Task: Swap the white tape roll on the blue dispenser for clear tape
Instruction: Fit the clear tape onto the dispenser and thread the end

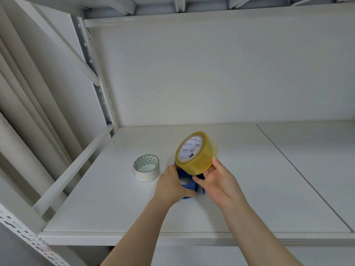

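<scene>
Clear tape (199, 156) in right hand (219, 181)

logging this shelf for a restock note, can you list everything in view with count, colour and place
clear tape roll: 1, yellowish clear with a white printed core, held above the dispenser
blue dispenser: 1, blue, on the shelf under the clear roll, partly hidden by the hands
white tape roll: 1, white, lying flat on the shelf left of the dispenser, off it
shelf: 1, white, metal rack with slotted uprights
left hand: 1, gripping the dispenser
right hand: 1, holding the clear roll
</scene>
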